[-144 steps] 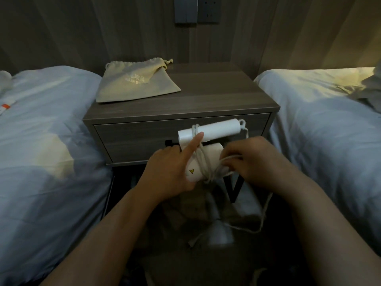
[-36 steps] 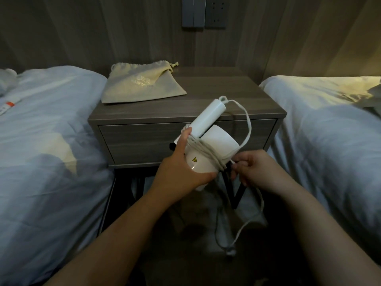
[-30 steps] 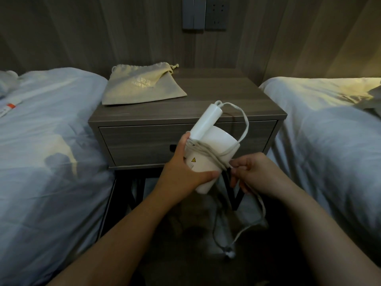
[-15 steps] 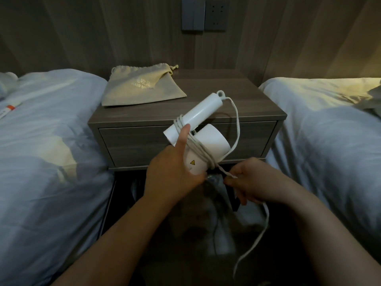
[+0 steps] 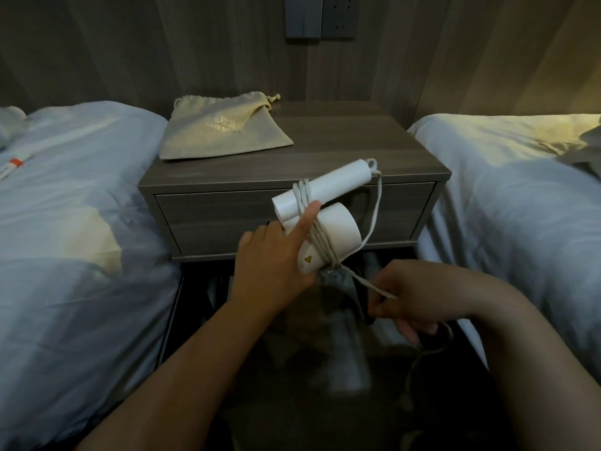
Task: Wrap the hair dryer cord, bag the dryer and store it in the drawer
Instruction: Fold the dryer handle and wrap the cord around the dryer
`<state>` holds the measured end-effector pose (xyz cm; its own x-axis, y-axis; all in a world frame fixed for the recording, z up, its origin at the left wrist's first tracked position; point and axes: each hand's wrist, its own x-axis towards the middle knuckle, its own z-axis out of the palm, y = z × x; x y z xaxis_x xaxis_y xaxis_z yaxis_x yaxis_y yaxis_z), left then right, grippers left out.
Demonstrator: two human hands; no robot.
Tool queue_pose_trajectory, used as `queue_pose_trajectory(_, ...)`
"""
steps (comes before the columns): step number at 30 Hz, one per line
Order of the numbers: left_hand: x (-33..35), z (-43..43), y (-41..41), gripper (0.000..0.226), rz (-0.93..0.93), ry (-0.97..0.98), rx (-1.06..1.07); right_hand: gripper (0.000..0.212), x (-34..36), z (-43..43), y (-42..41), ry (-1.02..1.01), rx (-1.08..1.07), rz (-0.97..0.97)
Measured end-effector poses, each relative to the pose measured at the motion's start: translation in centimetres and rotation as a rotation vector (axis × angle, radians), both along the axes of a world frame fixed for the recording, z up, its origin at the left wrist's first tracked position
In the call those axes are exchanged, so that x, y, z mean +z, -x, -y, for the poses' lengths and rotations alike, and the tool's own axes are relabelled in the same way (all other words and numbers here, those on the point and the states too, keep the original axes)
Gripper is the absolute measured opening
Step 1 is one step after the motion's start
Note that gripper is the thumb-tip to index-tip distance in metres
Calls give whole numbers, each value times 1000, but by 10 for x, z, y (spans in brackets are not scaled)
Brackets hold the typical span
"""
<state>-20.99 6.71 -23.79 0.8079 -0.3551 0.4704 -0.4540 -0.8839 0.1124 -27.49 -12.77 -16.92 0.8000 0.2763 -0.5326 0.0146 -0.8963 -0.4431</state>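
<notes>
Head view: hair dryer [image 5: 338,229] held in mid-air in front of the closed drawer [image 5: 211,216], cord [image 5: 320,245] partly wound round it

The beige drawstring bag [image 5: 221,131] lies flat on the nightstand [image 5: 325,164] top, at its rear left, and what is inside cannot be seen; of its pale lettering only "AIR D" reads. A small yellow warning triangle [image 5: 307,259] marks the white dryer body. The left hand [image 5: 270,265] grips that body from the left, thumb stretched up and pressing the coils against the folded handle. Just below and right of the dryer, the right hand [image 5: 413,294] pinches the taut cord between thumb and forefinger, its other fingers curled under; the loose end drops into the dark below
</notes>
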Motion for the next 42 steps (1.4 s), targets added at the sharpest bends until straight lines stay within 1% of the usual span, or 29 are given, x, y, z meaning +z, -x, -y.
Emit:
queue_pose_trajectory(1,0,-1,-1,102,-24,-11,0,18,2,-1,2,-8,35,35)
queue_pose_trajectory(3,0,-3,-4,102,-49,-36,-28,23,6,-1,2,-16,56,155)
queue_pose_trajectory(7,-2,-6,-8,103,-62,-71,-166,35,5,1,-5,-7,-25,588)
queue_pose_trajectory(8,-4,-6,-8,103,-46,-92,-203,33,4,1,-6,-23,-59,684)
queue_pose_trajectory(10,-8,-6,-8,103,4,-149,-261,18,1,2,-7,-48,-163,832)
queue_pose_trajectory(11,-10,-5,-8,102,11,-173,-291,18,1,3,-8,-23,-229,875)
queue_pose_trajectory(13,-11,-4,-8,99,-13,-194,-345,36,1,8,-9,59,-311,880)
queue_pose_trajectory(14,-10,-3,-8,96,-19,-195,-363,39,2,10,-9,74,-335,864)
queue_pose_trajectory(15,-9,-2,-7,94,-15,-197,-374,38,4,12,-10,64,-349,830)
queue_pose_trajectory(16,-9,-2,-7,93,-9,-205,-381,32,5,15,-10,9,-360,783)
queue_pose_trajectory(18,-11,-3,-8,96,-11,-238,-396,14,7,21,-10,-179,-354,688)
queue_pose_trajectory(20,-13,-4,-9,99,-3,-270,-417,27,8,30,-9,-303,-284,646)
queue_pose_trajectory(22,-14,-3,-6,99,11,-288,-439,38,5,36,-11,-318,-259,654)
queue_pose_trajectory(24,-12,-1,-4,100,44,-294,-458,37,-3,37,-15,-313,-325,690)
queue_pose_trajectory(26,-12,0,-1,99,79,-295,-468,29,-10,32,-20,-276,-408,758)
queue_pose_trajectory(29,-14,5,4,103,38,-310,-513,21,-15,27,-24,-158,-461,834)
queue_pose_trajectory(31,-17,7,7,105,9,-308,-535,24,-16,26,-24,-110,-474,840)
queue_pose_trajectory(37,-19,8,7,104,58,-287,-553,39,-18,31,-23,-12,-543,879)
queue_pose_trajectory(42,-24,10,10,97,0,-323,-590,47,-18,30,-25,118,-543,813)
